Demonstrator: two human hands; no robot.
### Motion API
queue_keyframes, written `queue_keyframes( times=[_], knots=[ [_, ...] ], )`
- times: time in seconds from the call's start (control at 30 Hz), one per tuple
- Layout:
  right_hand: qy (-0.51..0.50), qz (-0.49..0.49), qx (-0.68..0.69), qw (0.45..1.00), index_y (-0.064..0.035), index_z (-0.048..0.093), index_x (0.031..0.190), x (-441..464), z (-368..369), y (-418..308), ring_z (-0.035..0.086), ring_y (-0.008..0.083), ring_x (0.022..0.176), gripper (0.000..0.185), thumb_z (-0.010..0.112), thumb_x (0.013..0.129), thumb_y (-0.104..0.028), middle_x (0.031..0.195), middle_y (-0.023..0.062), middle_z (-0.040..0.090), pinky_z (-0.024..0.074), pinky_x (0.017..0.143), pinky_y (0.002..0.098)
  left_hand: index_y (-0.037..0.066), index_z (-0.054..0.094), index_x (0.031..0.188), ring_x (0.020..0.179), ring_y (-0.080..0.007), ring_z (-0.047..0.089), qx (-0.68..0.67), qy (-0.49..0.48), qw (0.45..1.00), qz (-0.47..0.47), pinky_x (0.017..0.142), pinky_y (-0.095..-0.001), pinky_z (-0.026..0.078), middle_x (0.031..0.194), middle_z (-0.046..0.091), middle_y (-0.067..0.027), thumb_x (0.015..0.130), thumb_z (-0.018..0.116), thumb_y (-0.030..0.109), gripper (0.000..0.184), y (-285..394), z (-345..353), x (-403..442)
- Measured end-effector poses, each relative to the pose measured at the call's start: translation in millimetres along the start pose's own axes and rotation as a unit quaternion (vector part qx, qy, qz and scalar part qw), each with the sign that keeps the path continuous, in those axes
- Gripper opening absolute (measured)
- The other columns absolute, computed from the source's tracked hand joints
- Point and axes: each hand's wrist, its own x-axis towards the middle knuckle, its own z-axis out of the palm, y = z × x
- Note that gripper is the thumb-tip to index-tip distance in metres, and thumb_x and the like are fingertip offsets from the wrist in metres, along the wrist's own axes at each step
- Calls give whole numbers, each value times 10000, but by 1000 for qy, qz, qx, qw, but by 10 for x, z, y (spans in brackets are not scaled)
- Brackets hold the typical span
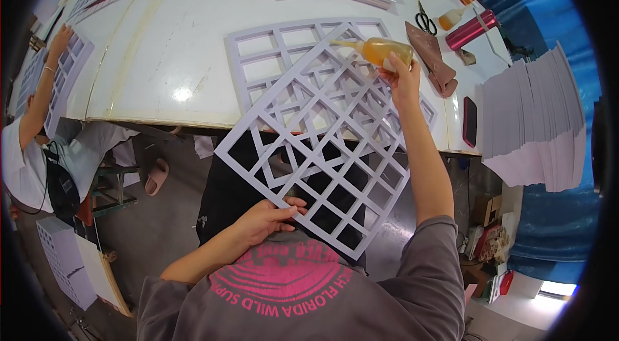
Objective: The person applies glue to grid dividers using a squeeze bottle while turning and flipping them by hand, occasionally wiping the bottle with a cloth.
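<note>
My left hand (274, 217) grips the lower left edge of a pale grey lattice frame (277, 97), which is tilted over the table's front edge. In my right hand (403, 80) is a squeeze bottle (385, 51) of amber liquid. Its thin nozzle points left, close to the frame's top corner. Beneath the held frame lies another lattice frame (242, 51), partly on the table and largely covered. Whether the nozzle tip touches the held frame I cannot tell.
On the white table (193, 31) lie scissors (425, 20), a red flask (472, 30), a second amber bottle (451, 17), a brown pouch (431, 57) and a phone (470, 122). Stacked grey sheets (535, 115) stand right. At left, another person's hand (61, 39) touches a lattice frame (71, 70).
</note>
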Motion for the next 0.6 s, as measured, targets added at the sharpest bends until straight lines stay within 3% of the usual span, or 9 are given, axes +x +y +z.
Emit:
queue_keyframes(
  times=[0.4, 0.6],
  knots=[
    [-71, 86, 3, 994, 3, 323, 1156, -1342, 583, -2, 623, 226, 741, 553, 708, 785, -139, 987, 163, 564, 509, 619, 296, 54, 546, 1148, 942, -114, 565, -8, 0, 1000, 3, 736, -242, 462, 1081, 598, -65, 845, 651, 177, 343, -13, 17, 27],
    [-143, 127, -7, 982, -11, 302, 1143, -1844, 831, 45, 626, 199, 778, 559, 714, 784, -124, 990, 152, 569, 521, 635, 287, 7, 520, 1171, 869, -92, 570, 15, 6, 1000, 16, 691, -207, 478, 995, 587, -44, 817, 676, 135, 407, -32, 67, 23]
  ],
)
